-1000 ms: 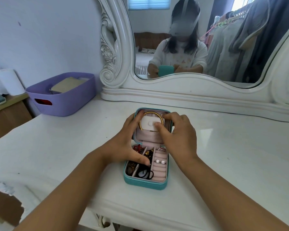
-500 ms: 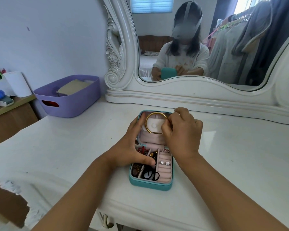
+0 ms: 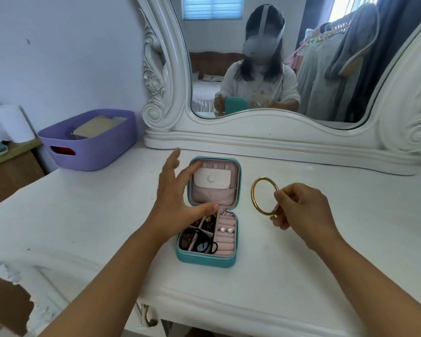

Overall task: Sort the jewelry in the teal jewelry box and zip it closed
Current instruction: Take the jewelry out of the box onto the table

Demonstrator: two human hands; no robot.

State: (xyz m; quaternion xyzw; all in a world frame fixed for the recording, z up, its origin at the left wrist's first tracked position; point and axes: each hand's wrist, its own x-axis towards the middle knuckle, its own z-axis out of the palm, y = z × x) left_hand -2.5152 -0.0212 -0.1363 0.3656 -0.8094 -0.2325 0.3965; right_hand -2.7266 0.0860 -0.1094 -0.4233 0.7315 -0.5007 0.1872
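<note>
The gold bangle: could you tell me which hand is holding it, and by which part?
The right hand pinches the gold bangle at its lower right rim; the left hand holds nothing.

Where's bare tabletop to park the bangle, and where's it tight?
Free: white tabletop right of the teal jewelry box, under the right hand pinching the gold bangle; also the near strip before the box. Crowded: left hand over the box's left side; purple basket far left.

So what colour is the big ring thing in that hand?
Gold. The bangle, pinched by the right hand, shows best in the head view.
</note>
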